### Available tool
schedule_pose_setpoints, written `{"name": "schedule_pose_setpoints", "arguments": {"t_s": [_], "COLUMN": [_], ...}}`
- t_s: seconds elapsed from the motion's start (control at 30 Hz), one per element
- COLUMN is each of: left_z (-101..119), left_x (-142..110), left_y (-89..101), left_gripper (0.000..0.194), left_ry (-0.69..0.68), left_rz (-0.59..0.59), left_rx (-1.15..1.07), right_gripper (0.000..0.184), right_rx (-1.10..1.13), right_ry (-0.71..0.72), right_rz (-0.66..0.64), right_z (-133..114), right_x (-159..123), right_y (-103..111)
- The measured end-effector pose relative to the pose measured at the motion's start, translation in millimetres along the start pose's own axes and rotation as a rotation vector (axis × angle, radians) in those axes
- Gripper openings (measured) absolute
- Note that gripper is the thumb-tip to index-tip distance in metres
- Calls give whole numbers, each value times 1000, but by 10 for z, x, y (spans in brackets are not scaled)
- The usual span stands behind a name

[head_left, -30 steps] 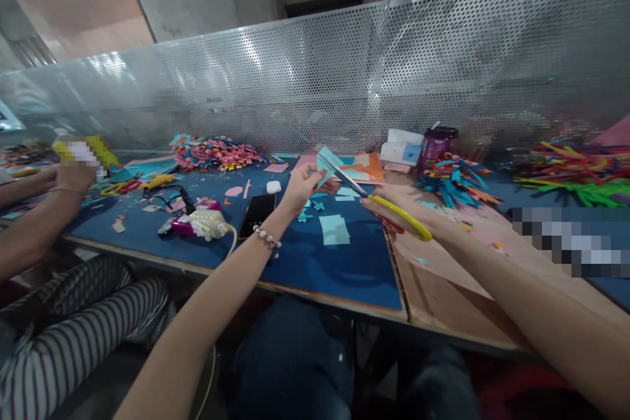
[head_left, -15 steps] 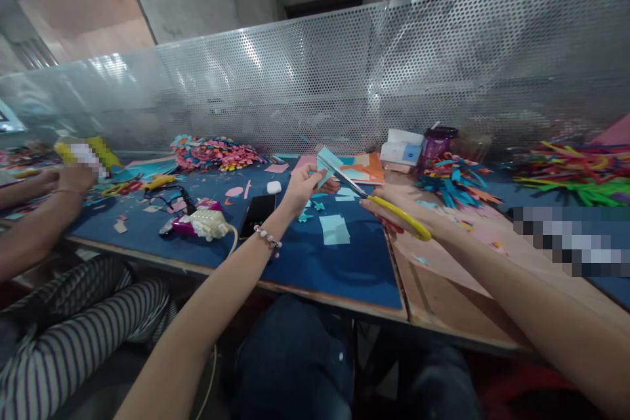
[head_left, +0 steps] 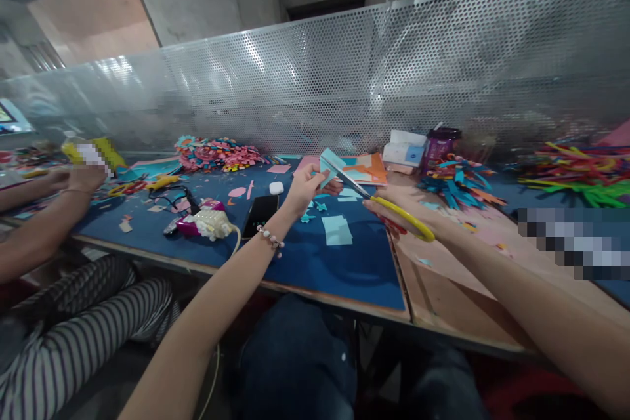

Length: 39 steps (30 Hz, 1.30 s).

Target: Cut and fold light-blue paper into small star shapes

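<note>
A light-blue piece of paper [head_left: 329, 161] is pinched in my left hand [head_left: 308, 185], held up above the blue table mat. My right hand [head_left: 386, 205] grips scissors [head_left: 401, 213] with yellow and red handles, their blades lying across the paper. Light-blue paper squares [head_left: 337, 230] lie on the mat below my hands. Beside them sit several small light-blue cut shapes [head_left: 308, 215].
A dark phone [head_left: 260, 215] and a white earbud case [head_left: 276, 188] lie to the left, near a power strip [head_left: 209, 222]. Coloured paper piles [head_left: 216, 154] line the perforated metal partition [head_left: 295, 92]. A co-worker's arm [head_left: 44, 226] is at far left.
The whole view has shifted slightly. My hands, the paper and the scissors hold nearly the same pose, with the blades still across the paper.
</note>
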<state>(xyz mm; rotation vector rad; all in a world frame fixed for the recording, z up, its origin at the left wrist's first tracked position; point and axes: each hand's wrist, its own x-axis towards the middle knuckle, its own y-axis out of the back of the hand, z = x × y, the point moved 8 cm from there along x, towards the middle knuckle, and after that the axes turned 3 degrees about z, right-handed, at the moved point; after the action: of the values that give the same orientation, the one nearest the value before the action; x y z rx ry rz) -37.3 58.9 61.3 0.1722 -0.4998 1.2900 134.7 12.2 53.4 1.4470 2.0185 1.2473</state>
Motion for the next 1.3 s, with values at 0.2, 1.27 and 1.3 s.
{"name": "schedule_pose_setpoints", "arguments": {"t_s": [0.2,1.27,1.3], "left_z": [19,-22,-27], "left_x": [0,30,33], "left_y": [-11,11,17], "left_gripper": [23,24,25], "left_ry": [-18,-4,0], "left_rz": [-14,-19,-16], "left_rx": [-6,-33,-33], "right_gripper": [47,50,50], "right_rx": [85,3,-13], "right_ry": [-44,19,25], "right_rz": [-26,14,27], "right_z": [107,41,25], "right_x": [20,32,33], "right_y": [-51,-42,-30]}}
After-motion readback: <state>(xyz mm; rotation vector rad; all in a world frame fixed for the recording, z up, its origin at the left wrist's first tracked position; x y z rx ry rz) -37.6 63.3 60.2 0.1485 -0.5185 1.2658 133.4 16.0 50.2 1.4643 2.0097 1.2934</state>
